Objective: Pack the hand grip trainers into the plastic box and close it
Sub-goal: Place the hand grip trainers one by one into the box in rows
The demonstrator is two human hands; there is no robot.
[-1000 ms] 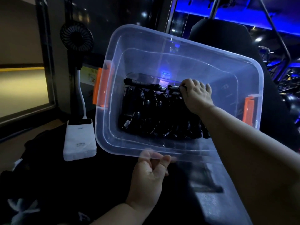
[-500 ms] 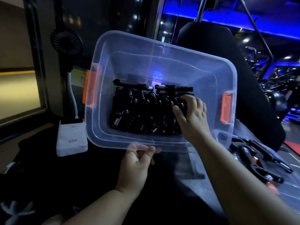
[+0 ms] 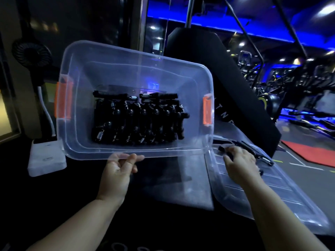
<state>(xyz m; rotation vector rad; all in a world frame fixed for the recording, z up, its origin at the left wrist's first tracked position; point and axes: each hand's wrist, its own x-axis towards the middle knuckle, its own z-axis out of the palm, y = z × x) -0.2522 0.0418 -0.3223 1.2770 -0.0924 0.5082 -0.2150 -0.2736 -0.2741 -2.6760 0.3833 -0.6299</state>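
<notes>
Left hand (image 3: 117, 172) pinches the tilted box (image 3: 76, 147) rim; right hand (image 3: 239, 164) touches a stiff, springy trainer (image 3: 261, 157) handle, grasp unclear.

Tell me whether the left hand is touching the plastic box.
Touching. The head view shows the left hand pinching the near rim of the plastic box, thumb and fingers overlapping the clear edge with no gap.

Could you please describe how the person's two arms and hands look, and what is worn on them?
Both are bare. The left hand and the right hand wear no gloves, and no ring shows on the fingers. No watch or band shows at either wrist. The forearms are uncovered to the picture's edge; no sleeve is in view. The light is dim.
</notes>
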